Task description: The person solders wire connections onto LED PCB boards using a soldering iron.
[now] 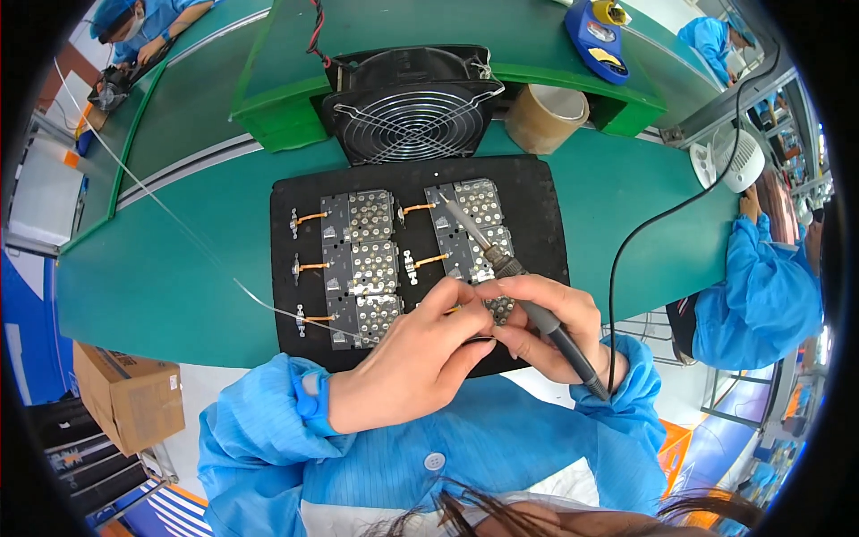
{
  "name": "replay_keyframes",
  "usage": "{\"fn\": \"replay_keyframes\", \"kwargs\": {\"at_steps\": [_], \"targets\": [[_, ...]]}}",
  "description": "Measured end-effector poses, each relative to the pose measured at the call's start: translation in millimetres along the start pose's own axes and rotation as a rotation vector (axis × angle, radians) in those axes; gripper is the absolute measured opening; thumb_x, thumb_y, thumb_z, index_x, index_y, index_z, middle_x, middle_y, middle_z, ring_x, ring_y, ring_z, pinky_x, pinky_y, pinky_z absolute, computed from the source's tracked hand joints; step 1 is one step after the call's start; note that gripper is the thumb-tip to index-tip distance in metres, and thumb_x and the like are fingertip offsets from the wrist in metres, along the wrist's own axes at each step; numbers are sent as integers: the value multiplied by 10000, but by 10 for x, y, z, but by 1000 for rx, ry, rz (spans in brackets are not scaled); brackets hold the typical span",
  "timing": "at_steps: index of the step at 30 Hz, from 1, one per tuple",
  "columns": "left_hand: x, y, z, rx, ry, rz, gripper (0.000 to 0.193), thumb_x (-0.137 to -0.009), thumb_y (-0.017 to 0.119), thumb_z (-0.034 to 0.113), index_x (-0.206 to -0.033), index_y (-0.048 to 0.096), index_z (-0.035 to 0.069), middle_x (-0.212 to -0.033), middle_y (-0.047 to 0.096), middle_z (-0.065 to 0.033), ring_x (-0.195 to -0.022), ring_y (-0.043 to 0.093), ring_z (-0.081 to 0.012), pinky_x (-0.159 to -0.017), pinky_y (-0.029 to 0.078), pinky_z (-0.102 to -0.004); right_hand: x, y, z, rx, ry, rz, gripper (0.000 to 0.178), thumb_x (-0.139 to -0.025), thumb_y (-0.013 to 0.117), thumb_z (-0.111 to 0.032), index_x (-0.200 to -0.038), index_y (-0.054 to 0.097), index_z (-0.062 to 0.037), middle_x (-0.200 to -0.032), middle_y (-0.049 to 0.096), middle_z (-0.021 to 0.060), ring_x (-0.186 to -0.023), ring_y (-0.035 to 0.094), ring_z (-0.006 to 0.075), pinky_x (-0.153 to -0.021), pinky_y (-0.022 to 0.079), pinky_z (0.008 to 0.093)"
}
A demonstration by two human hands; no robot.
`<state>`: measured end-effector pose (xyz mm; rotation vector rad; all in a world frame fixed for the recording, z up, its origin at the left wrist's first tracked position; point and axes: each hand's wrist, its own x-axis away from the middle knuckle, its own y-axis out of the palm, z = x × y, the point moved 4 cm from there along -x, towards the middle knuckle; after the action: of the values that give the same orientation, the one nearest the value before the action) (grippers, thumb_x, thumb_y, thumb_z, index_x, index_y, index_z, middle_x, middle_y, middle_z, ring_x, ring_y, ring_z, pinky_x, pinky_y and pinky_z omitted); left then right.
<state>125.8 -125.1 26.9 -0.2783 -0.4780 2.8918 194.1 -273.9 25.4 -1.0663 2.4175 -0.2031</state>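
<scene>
My right hand (559, 327) is closed with a grey soldering iron (510, 264) in it, the iron's metal tip slanting up and left over the right column of boards. Its thumb and forefinger meet the fingers of my left hand (416, 353), which pinch something small; a thin dark edge shows by the thumb, and the rest is hidden. Beneath the hands lies a black mat (416, 268). On it, grey circuit boards with rows of round silver contacts form a left column (373, 264) and a right column (479, 206). Short orange leads (313, 266) with small connectors extend from their left sides.
A black fan (412, 121) with a wire guard stands behind the mat, beside a tape roll (548, 116). A blue soldering-iron stand (598, 40) sits on the green shelf (528, 58). The iron's black cable (617, 259) curves on the right. Co-workers (761, 295) sit nearby.
</scene>
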Motion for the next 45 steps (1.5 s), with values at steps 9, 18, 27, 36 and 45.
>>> {"fn": "replay_keyframes", "kwargs": {"at_steps": [9, 18, 27, 36, 45], "targets": [[313, -145, -52, -370, 0, 50, 113, -781, 716, 53, -887, 681, 67, -807, 547, -61, -600, 572, -181, -512, 465, -298, 188, -14, 154, -14, 247, -94, 428, -767, 691, 66, -1177, 600, -16, -1022, 668, 118, -739, 645, 146, -643, 521, 272], [362, -326, -21, -536, 104, 343, 141, -711, 708, -52, -828, 653, 4, -883, 522, -89, -680, 554, -200, -580, 460, -286, 330, -375, 134, 298, -29, 12, 396, -769, 767, -186, -1081, 651, 28, -759, 682, 121, -640, 670, 220, -559, 512, 276], [354, -264, -4, -525, 108, 295, 129, -714, 710, -48, -818, 647, -7, -907, 517, -96, -708, 555, -201, -602, 468, -296, 304, -315, 138, 212, -25, 52, 321, -742, 720, -207, -907, 675, 65, -646, 635, 122, -536, 609, 201, -479, 442, 270], [314, -246, 6, -523, 128, 285, 140, -703, 678, -72, -800, 589, -25, -904, 500, -108, -736, 557, -241, -598, 486, -332, 330, -301, 190, 189, -16, 79, 298, -737, 712, -186, -901, 675, 59, -648, 633, 121, -527, 597, 192, -468, 425, 270], [259, -255, -11, -506, 132, 276, 115, -712, 666, -68, -781, 583, -27, -906, 495, -112, -746, 564, -239, -602, 491, -336, 305, -303, 175, 205, -24, 39, 244, -740, 744, -109, -936, 679, 20, -678, 648, 111, -562, 628, 211, -497, 468, 286]]}}
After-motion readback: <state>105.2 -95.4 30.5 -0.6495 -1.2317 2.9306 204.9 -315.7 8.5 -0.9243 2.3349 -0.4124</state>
